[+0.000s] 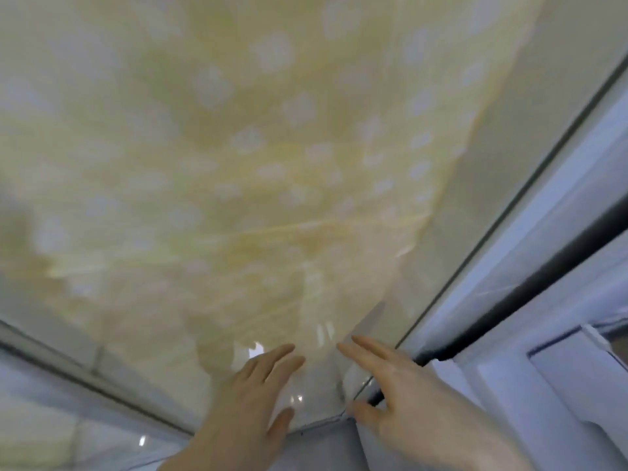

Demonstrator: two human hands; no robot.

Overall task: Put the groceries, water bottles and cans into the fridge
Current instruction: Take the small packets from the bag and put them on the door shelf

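Both hands were open with straight fingers: the left hand (253, 385) lay flat on the glossy fridge (492, 164) surface, the right hand (394, 392) just beside it, at the fridge's dark seal (530, 283). A blurred yellow dotted cloth (238, 147) showed on that surface.

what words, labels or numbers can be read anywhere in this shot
None: the picture is motion-blurred and no text shows.
The yellow cloth with pale spots bears a pattern only, no lettering.
The glossy pale surface under the left hand and right hand shows only glare.
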